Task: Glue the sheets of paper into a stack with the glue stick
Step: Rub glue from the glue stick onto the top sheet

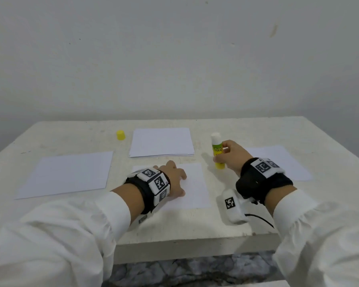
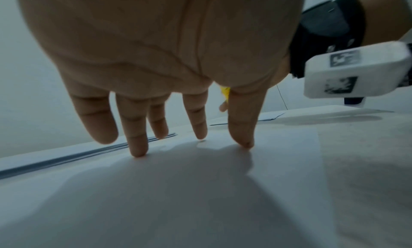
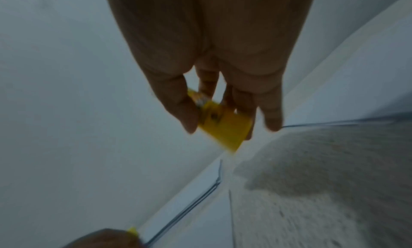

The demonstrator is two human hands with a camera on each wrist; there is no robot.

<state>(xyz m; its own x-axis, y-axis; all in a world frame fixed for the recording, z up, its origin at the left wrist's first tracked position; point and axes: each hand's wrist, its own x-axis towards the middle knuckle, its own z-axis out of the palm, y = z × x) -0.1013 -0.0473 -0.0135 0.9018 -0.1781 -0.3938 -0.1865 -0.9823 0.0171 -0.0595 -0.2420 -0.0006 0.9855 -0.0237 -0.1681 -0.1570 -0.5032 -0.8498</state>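
- I am pressing my left hand (image 1: 175, 180), fingers (image 2: 137, 146) spread and straight, on the near sheet (image 1: 195, 189) so it lies still for gluing.
- My right hand (image 1: 231, 157) is gripping the glue stick (image 1: 217, 151), curled round its barrel, white tip up, just right of that sheet.
- Its yellow cap (image 1: 120, 135) is sitting beside the paper stack (image 1: 161, 145) at the back.
- Loose sheets are lying left (image 1: 66, 175) and right (image 1: 286, 162), waiting within reach.

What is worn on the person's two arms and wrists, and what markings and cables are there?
Both arms wear long white sleeves. Each wrist carries a black band: the left band has white square blocks with black-and-white coded markers, and the right band has similar markers on top. A white padded box with one such marker hangs at the right wrist, and a thin black cable leaves it.
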